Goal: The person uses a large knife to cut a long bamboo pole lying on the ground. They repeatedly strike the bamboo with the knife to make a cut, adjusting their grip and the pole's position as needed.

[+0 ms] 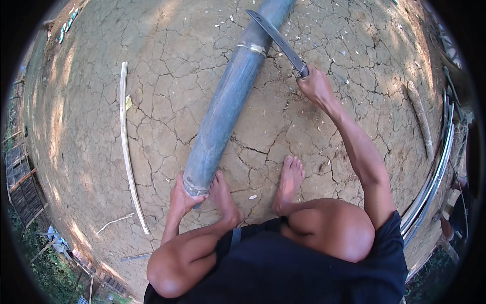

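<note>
Ground (167,116): dry, cracked earth fills the view, scattered with small pale chips; mottled shade falls over it.

Bamboo pole (228,99): a thick grey-green culm lying flat on the ground, running from the person's feet up and away past the top edge of the picture. A pale ring marks a node about a third of the way down from the top. Its near end lies between the left hand and the left foot.

Blade (277,39): a long dark machete-like knife, lying slantwise across the upper part of the bamboo pole, tip up and to the left, handle down and to the right. Whether the edge touches the pole or is just above it cannot be told.

Split strip (125,147): a thin pale length of bamboo lying on the ground well left of the pole, roughly parallel to it.

Left foot (226,200): bare, pressed against the right side of the pole's near end.

Right foot (289,183): bare, flat on the ground, just right of the left foot and apart from the pole.

Right hand (315,85): fist closed tight round the blade's handle, arm stretched out, to the right of the pole and not touching it.

Left hand (182,198): fingers wrapped against the left side of the pole's near end, bracing it opposite the left foot.
</note>
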A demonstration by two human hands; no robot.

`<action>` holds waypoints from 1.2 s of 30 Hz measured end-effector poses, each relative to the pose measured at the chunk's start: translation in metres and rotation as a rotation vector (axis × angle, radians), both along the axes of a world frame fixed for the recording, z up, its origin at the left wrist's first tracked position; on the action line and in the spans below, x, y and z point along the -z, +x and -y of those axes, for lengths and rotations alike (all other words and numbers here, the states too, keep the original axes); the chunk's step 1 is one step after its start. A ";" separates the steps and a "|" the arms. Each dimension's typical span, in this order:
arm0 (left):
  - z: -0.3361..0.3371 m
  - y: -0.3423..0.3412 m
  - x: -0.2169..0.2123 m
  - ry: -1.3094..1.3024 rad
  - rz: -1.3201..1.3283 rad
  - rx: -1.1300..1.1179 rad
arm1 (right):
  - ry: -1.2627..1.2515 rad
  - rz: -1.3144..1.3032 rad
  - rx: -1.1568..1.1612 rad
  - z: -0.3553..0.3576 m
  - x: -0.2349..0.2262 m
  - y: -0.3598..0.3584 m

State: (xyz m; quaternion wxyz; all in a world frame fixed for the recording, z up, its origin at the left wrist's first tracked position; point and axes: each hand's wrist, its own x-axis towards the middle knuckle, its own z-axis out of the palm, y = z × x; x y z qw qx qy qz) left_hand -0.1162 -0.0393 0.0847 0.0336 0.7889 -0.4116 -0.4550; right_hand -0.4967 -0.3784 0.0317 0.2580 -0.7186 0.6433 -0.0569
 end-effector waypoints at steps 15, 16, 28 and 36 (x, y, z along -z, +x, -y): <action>-0.008 0.008 0.013 -0.063 0.153 0.032 | -0.072 -0.076 -0.334 -0.005 -0.010 0.013; -0.007 0.004 0.011 -0.117 0.167 0.049 | -0.068 -0.060 -0.164 0.003 -0.010 0.011; -0.003 0.022 0.016 -0.287 0.273 0.093 | -0.037 -0.101 -0.288 -0.006 -0.010 0.017; -0.011 0.009 0.020 -0.302 0.311 0.102 | -0.086 -0.099 -0.202 0.001 0.001 0.001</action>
